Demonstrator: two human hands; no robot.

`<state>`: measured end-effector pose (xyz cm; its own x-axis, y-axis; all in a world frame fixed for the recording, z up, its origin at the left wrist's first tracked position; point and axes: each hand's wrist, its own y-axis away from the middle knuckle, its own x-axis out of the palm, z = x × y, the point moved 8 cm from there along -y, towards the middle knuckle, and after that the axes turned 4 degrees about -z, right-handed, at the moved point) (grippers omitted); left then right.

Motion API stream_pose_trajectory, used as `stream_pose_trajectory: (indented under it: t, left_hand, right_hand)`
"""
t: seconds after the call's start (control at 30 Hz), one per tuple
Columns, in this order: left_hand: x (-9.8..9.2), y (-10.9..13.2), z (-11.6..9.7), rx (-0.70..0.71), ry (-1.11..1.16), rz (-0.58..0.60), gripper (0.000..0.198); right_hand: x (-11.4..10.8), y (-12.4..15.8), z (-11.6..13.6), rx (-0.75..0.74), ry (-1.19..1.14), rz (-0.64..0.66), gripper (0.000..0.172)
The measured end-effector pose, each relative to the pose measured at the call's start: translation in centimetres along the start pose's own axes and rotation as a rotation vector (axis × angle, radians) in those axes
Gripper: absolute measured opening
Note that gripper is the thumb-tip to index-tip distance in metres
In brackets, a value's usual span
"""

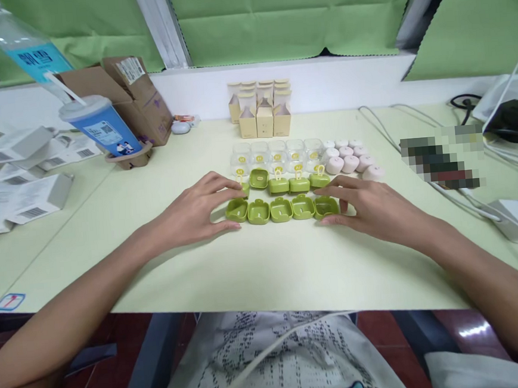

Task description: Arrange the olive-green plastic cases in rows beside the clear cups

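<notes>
My left hand (201, 205) rests at the left end of two rows of small green plastic pieces. Its fingertips touch a green piece with a pale loop (245, 189) in the back row; its thumb lies apart, by the leftmost open green cup (236, 210). At the other end, my right hand (362, 204) has index finger and thumb at the back and front of the rightmost green cup (326, 206). Between the hands stand more open green cups (280, 210). Behind them are looped green pieces (299, 185) and one open green cup (259, 178).
Clear containers with yellow marks (278, 153) and pale pink round pieces (350, 163) sit behind the green rows. Farther back stand open cream boxes (265, 119). A blue cup (101, 125), a carton (144, 104) and white boxes (39, 199) are left; cables (479, 209) lie right.
</notes>
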<state>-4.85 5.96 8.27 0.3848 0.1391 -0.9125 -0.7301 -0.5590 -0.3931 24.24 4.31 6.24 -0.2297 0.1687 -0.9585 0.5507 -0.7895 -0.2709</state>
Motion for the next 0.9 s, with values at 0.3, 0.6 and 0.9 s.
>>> stream_pose_trajectory:
  t: [0.3,0.6,0.9]
  left_hand:
    - [1.4,0.0,-0.4,-0.016,0.086,-0.008,0.044]
    - [1.6,-0.1,-0.9,0.027,0.127,-0.083,0.032]
    - [1.8,-0.2,-1.5,0.063,0.107,-0.065,0.027]
  right_hand:
    - [1.2,-0.5,0.5,-0.001,-0.104,0.032,0.066]
    - [1.3,-0.4,0.7,0.002,-0.063,0.026,0.056]
    - [1.4,-0.4,1.1,-0.048,0.001,0.038,0.057]
